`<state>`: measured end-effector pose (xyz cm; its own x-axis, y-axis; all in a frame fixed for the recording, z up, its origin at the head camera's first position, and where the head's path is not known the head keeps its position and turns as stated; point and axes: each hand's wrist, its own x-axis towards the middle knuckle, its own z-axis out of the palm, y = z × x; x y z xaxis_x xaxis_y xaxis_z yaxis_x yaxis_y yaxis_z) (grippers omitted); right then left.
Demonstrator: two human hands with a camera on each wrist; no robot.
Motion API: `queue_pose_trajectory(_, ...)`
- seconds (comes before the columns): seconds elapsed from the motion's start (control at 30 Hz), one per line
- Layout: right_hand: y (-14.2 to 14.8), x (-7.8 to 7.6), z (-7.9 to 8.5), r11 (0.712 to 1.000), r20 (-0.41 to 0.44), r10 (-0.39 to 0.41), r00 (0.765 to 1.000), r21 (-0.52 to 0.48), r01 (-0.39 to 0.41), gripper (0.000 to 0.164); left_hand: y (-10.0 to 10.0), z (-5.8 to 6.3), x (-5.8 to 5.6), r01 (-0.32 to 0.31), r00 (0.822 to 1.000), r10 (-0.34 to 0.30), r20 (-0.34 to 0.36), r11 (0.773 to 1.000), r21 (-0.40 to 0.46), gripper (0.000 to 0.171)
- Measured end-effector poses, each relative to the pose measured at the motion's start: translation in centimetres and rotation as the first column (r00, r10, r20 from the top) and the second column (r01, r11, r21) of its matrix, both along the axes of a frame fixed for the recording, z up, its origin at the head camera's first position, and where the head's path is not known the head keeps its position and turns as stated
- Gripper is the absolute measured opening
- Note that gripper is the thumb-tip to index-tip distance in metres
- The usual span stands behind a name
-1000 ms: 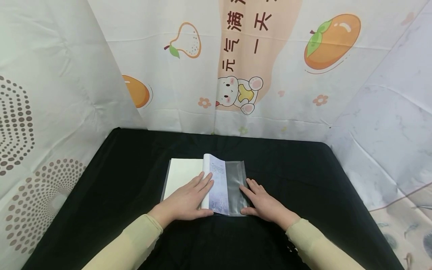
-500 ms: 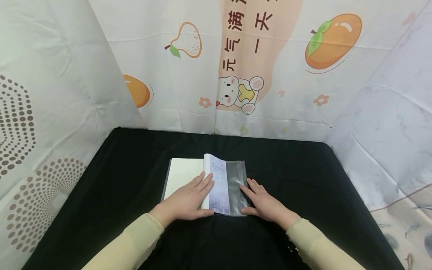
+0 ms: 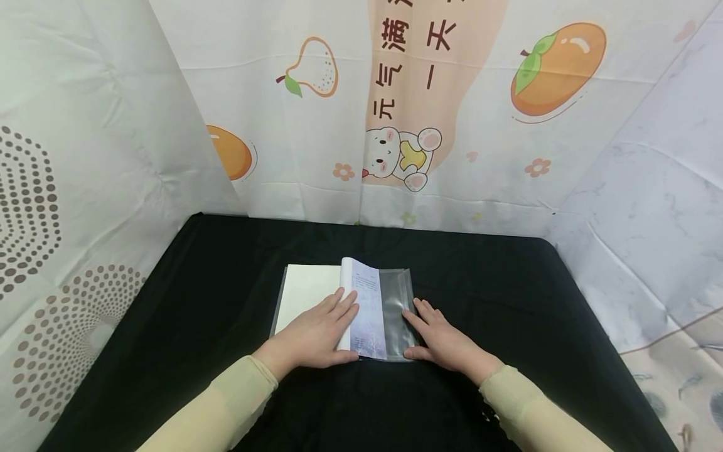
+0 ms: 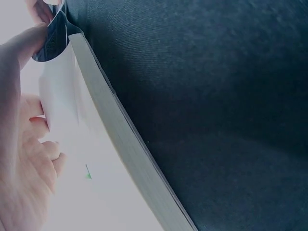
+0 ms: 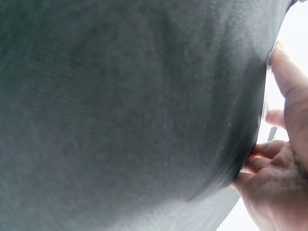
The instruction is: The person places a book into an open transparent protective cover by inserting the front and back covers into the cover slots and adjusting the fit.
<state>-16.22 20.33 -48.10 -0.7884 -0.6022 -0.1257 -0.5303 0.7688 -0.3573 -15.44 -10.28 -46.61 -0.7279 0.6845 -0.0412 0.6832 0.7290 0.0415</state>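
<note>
A book lies on the black cloth, its cream page at the left. Along its right side, a bluish printed sheet curves up from a white fold. Farther right extends a clear plastic cover. My left hand rests across the book, fingers extended over the white fold and thumb near the lower edge. The spread fingers of my right hand touch the cover's right edge. In the left wrist view, the thick page block shows beside the left hand. The right wrist view shows the right hand's fingers against the cloth.
Black cloth covers the table around the book. Pale printed curtains hang behind the table and at both sides. The back curtain bears fruit drawings and a cartoon bear.
</note>
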Motion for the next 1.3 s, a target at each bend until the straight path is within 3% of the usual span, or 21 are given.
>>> queue_pose_trajectory(0.47, 0.0, 0.0, 0.0, 1.000, -0.005, 0.003, 1.000, -0.002, -0.003, 0.079, 0.6, 0.6, 0.2, -0.014, 1.000, 0.013, -0.020, 0.999, -0.053, 0.089)
queue_pose_trajectory(1.3, 0.0, 0.0, 0.1, 1.000, -0.014, 0.009, 1.000, -0.005, -0.009, 0.079, 1.3, 0.3, 0.2, -0.005, 0.998, -0.001, -0.059, 0.995, -0.104, 0.087)
